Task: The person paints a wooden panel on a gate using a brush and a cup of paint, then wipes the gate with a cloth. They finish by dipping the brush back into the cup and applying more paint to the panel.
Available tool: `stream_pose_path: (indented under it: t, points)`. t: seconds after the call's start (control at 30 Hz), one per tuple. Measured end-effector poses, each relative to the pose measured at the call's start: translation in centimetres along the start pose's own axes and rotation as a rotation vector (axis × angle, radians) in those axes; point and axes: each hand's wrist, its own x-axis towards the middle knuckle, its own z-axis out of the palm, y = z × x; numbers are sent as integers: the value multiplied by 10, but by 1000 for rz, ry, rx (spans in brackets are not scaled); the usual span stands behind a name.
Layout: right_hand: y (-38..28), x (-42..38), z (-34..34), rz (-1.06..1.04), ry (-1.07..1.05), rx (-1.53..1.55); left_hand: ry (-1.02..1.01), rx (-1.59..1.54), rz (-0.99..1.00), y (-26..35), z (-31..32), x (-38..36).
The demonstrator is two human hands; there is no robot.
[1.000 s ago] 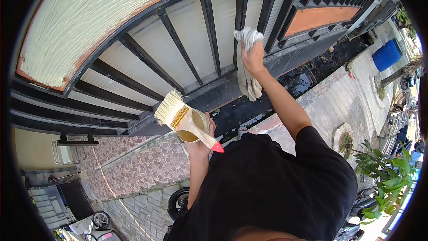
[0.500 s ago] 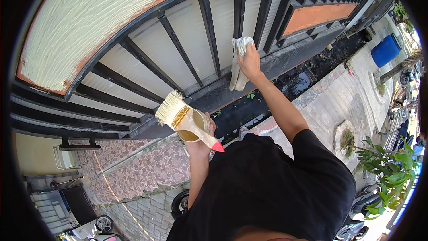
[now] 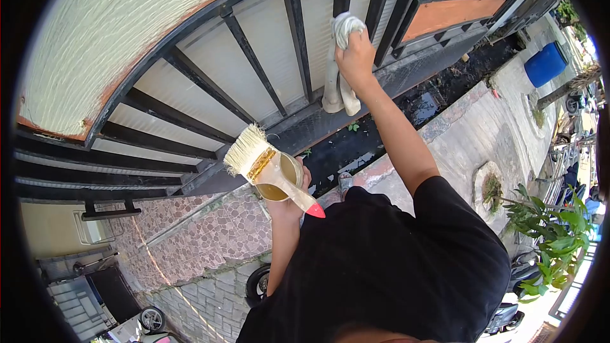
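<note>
My left hand [image 3: 287, 206] is wrapped round a round can [image 3: 274, 192] with brownish liquid inside. Across the can's mouth lies a wide brush [image 3: 270, 173] with pale bristles pointing up-left and a red handle tip. My right hand [image 3: 357, 60] grips a bunched whitish cloth [image 3: 347, 28] against a black bar of the fence [image 3: 294, 32]. The cloth's lower ends hang below my fist.
Under the fence runs a dark ditch [image 3: 419, 107] with water and debris. A concrete walkway [image 3: 460, 140] lies to the right, with a blue barrel [image 3: 546, 65], a tree trunk and a leafy plant [image 3: 553, 235]. Stone-patterned paving [image 3: 210, 235] and a tire [image 3: 257, 284] are lower left.
My right hand has moved up along the bar with the cloth, whose hanging ends have swung and spread. My left hand still holds the can and brush in nearly the same place.
</note>
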Motion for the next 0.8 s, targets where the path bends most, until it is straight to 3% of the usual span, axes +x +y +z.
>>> stream_pose_path:
  t: [0.07, 0.1, 0.17, 0.27, 0.43, 0.53, 0.73, 0.8]
  points:
    - [19, -50, 6, 74, -193, -67, 109, 63, 101, 3, -3, 3]
    - [24, -70, 5, 78, -191, -71, 112, 66, 96, 5, -5, 1]
    - [28, -90, 1, 157, -384, -106, 135, 67, 91, 9, -5, 3]
    - [-2, -87, -8, 168, -364, -13, 9, -2, -21, 5, 6, -4]
    - [-121, 16, -17, -103, -53, 273, 24, 5, 31, 9, 0, -15]
    - [-176, 55, -13, -185, 30, 332, 48, 43, 102, 13, -3, -18]
    - [-150, -25, 47, -227, -77, 165, 58, 71, 190, 25, -4, -25]
    - [-124, -75, 54, -242, -255, 111, 84, 70, 232, 28, -4, -29]
